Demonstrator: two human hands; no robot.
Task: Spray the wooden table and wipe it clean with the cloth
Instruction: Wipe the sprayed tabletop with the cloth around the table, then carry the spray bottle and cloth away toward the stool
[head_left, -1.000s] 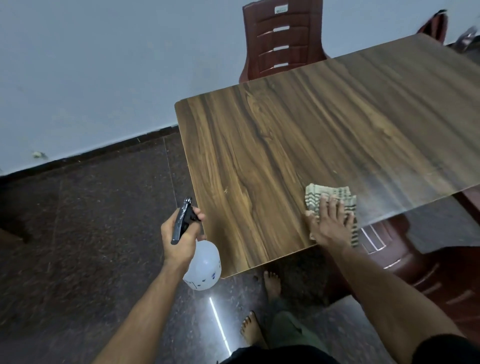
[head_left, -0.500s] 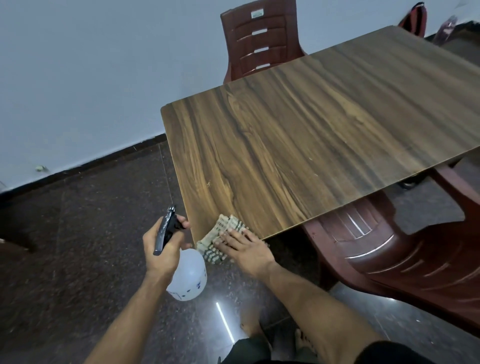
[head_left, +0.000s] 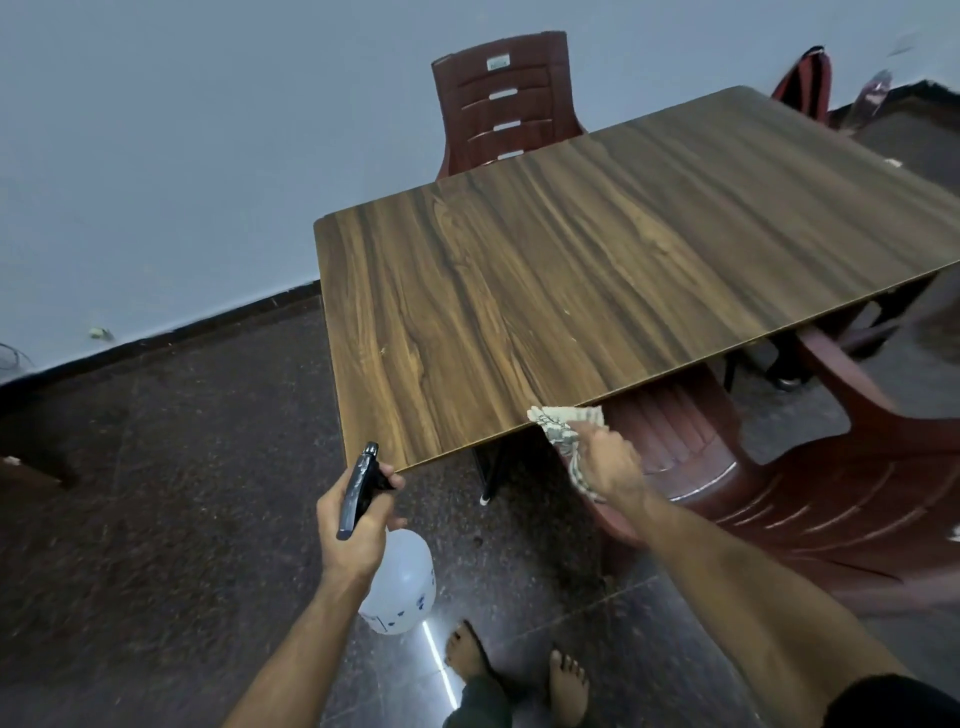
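Observation:
The wooden table (head_left: 597, 291) fills the middle of the view, its near edge running from lower left to upper right. My right hand (head_left: 610, 465) grips the checked cloth (head_left: 558, 423), which is bunched and hangs just off the table's near edge, one end touching it. My left hand (head_left: 358, 525) holds the white spray bottle (head_left: 400, 587) by its dark trigger head, below and left of the table's near corner.
A dark red plastic chair (head_left: 506, 106) stands at the table's far side against the pale wall. Another red chair (head_left: 810, 493) is tucked under the near side, to my right. My bare feet (head_left: 519, 670) stand on the dark stone floor.
The cloth has swept left along the near edge, then come off the tabletop to the right, now gripped in my right hand at the edge. The spray bottle stayed near the corner.

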